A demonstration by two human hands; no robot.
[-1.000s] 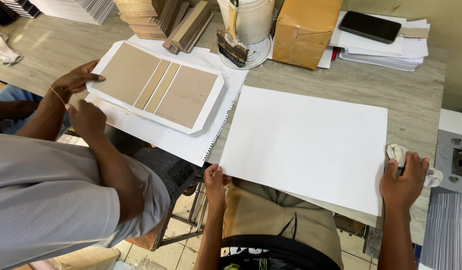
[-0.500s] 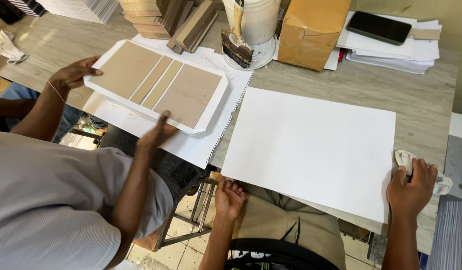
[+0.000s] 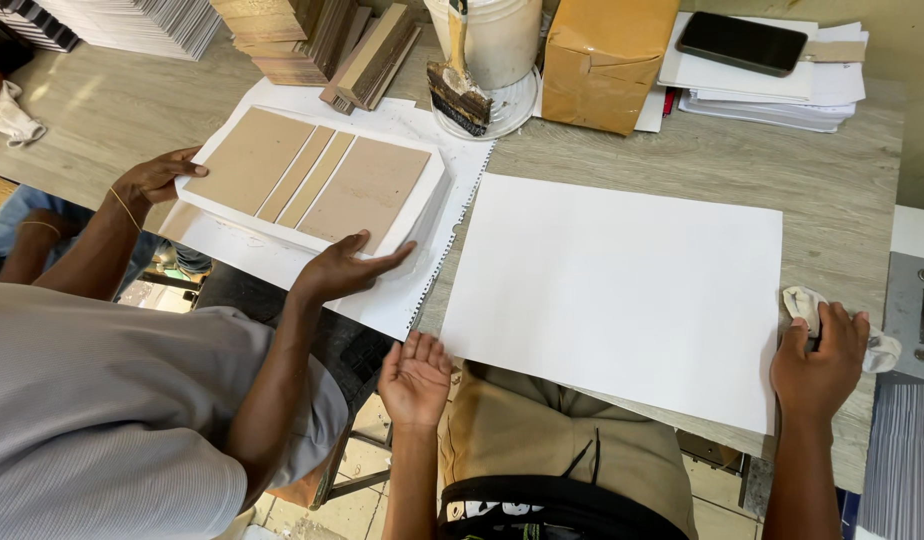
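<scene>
Sheet (image 3: 622, 290), large, white and blank, lies flat on the table (image 3: 682, 160) across the centre and right of the frame, its long axis running from upper left to lower right, near edge overhanging the table toward the lap. Left of it a co-worker's hands (image 3: 347, 270) press a white tray (image 3: 422, 195) carrying tan boards (image 3: 312, 180). At top centre a white bucket (image 3: 497, 35) holds a brush (image 3: 460, 90). The right hand (image 3: 820, 360), fingers curled, grips a white rag (image 3: 807, 305) just beside the sheet's lower right corner. The left hand (image 3: 414, 378) hangs palm up, fingers spread, holding nothing, below the sheet's lower left corner.
</scene>
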